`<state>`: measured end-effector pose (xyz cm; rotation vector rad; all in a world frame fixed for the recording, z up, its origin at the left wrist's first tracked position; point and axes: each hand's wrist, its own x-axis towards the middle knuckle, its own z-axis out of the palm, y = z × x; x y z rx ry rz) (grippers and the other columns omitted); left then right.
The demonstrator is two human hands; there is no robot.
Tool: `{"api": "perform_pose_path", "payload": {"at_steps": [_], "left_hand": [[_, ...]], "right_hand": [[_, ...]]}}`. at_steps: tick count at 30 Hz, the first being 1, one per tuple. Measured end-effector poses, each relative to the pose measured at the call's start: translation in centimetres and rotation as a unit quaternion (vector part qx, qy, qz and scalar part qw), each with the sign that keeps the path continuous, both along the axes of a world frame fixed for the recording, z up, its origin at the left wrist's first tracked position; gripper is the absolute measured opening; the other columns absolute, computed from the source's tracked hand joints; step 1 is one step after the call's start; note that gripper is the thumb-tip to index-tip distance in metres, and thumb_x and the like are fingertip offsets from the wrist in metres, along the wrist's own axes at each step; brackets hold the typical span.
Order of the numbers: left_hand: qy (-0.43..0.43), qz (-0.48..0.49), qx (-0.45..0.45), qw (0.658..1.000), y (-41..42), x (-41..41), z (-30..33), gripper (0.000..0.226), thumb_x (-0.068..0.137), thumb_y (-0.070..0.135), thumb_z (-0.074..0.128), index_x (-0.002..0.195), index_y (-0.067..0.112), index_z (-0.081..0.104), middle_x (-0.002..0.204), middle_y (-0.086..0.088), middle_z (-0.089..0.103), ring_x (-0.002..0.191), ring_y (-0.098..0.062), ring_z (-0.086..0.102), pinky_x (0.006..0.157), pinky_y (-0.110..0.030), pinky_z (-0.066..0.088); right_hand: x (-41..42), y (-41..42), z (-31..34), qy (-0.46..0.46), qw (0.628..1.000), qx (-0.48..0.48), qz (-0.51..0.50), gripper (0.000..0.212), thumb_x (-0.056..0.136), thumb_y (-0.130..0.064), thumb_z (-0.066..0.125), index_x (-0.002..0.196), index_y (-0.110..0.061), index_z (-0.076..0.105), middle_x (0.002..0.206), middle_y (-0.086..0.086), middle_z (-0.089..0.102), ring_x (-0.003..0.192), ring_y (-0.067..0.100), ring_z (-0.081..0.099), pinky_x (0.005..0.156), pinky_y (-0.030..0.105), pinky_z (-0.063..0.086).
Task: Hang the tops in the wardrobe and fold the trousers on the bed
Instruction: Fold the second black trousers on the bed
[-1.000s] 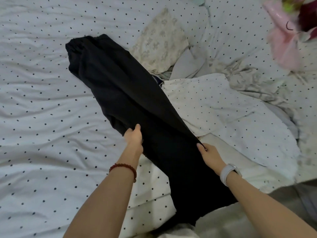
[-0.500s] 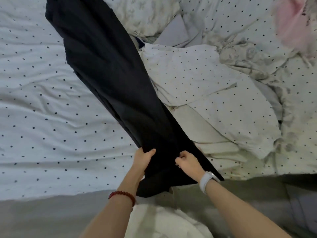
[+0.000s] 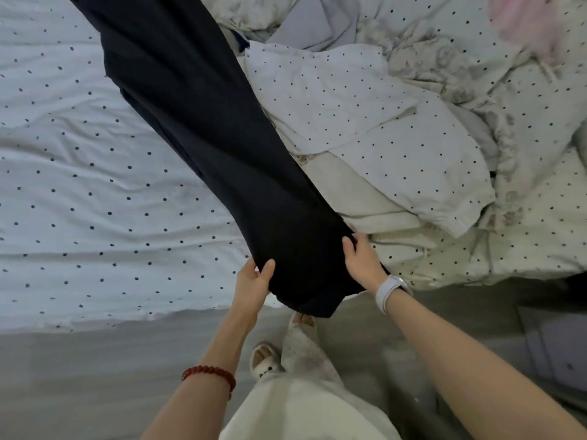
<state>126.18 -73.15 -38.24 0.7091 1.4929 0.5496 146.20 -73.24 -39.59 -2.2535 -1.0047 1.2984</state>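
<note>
Both hands, left hand [image 3: 254,281] and right hand [image 3: 362,258], pinch the long black fabric trousers [image 3: 206,138] lying across the polka-dotted white bedsheet [image 3: 79,185], beside a crumpled dotted white garment [image 3: 365,128].

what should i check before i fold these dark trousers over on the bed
1. Left hand grips the near end of the dark trousers: ok.
2. Right hand grips the other edge: ok.
3. Trousers lie stretched along the bed without bunching: ok.
4. Near end on the mattress: not ok, it hangs past the edge.
5. Far waistband lies flat: cannot tell, out of view.
6. Room on the right: not ok, the dotted white bedding lies against the trousers.
</note>
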Motion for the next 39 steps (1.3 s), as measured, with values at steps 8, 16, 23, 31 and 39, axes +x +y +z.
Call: {"api": "perform_pose_path", "payload": {"at_steps": [8,16,23,31,39], "left_hand": [[0.040,-0.020,-0.086,0.995,-6.0,3.5,-3.8,0.027,0.098,0.018,0.046,0.122,0.007,0.051,0.118,-0.013,0.061,0.106,-0.027,0.060,0.095,-0.045,0.049],[0.124,-0.098,-0.170,0.973,-7.3,5.6,-6.4,0.036,0.100,0.012,0.036,0.133,-0.001,0.044,0.114,-0.011,0.059,0.103,-0.024,0.056,0.079,-0.026,0.045],[0.222,-0.053,-0.150,0.962,-6.6,4.0,-5.3,0.048,0.096,0.016,0.047,0.139,0.006,0.031,0.141,-0.015,0.039,0.115,-0.026,0.048,0.086,-0.032,0.039],[0.225,-0.016,-0.035,0.974,0.8,1.6,0.5,0.039,0.096,0.016,0.044,0.133,0.007,0.042,0.135,-0.010,0.047,0.115,-0.025,0.050,0.090,-0.032,0.041],[0.224,0.067,0.048,0.971,12.8,-3.3,2.8,0.035,0.097,0.016,0.039,0.131,0.010,0.047,0.128,-0.005,0.053,0.106,-0.021,0.051,0.088,-0.030,0.042]], "right_hand": [[5.3,-3.9,-1.1,-0.079,0.978,-0.137,0.134,0.022,0.085,-0.002,0.043,0.066,-0.014,0.043,0.060,0.004,0.046,0.054,0.016,0.043,0.048,0.026,0.028],[9.0,-6.9,-3.5,-0.106,0.972,-0.165,0.129,0.022,0.085,0.001,0.040,0.076,-0.016,0.049,0.073,0.004,0.053,0.082,0.028,0.056,0.072,0.032,0.042],[8.7,-7.2,-3.5,-0.193,0.970,-0.109,0.104,0.032,0.090,-0.005,0.040,0.118,-0.006,0.055,0.122,0.016,0.056,0.109,0.032,0.055,0.086,0.035,0.043],[1.5,2.2,0.9,-0.100,0.986,0.033,0.132,0.031,0.096,-0.011,0.036,0.121,-0.009,0.053,0.125,0.009,0.055,0.111,0.025,0.054,0.089,0.027,0.039],[-3.4,14.7,3.8,-0.106,0.976,0.118,0.148,0.031,0.097,-0.011,0.038,0.124,-0.007,0.053,0.120,0.011,0.059,0.108,0.025,0.055,0.080,0.020,0.034]]}}
